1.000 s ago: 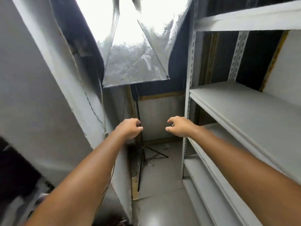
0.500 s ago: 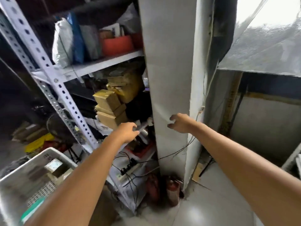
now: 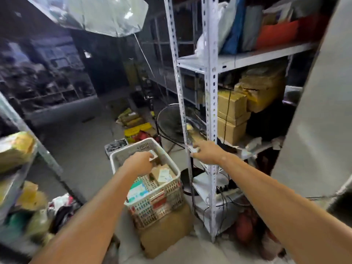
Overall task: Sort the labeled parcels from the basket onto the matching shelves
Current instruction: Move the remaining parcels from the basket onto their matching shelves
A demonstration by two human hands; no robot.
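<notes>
Left hand (image 3: 140,162) hangs over the far end of the basket (image 3: 176,175), fingers curled down beside a small white-labelled parcel (image 3: 154,157). Blur hides whether they pinch it or only hover. Right hand (image 3: 206,152) reaches toward the front post of the rack (image 3: 211,111), fingers loosely out and gripping nothing I can make out.

A second ago the view faced bare shelves, then a grey pillar with the basket at the lower left corner; now it has swung onto the basket, so I judge that another pick is starting. More labelled parcels lie inside: a brown one (image 3: 163,173) at the right wall and a teal-labelled one (image 3: 137,189) toward the near rim. The basket sits on a cardboard box (image 3: 165,231). Beyond stand taped cartons (image 3: 232,119) on the rack and a floor fan (image 3: 170,122).
</notes>
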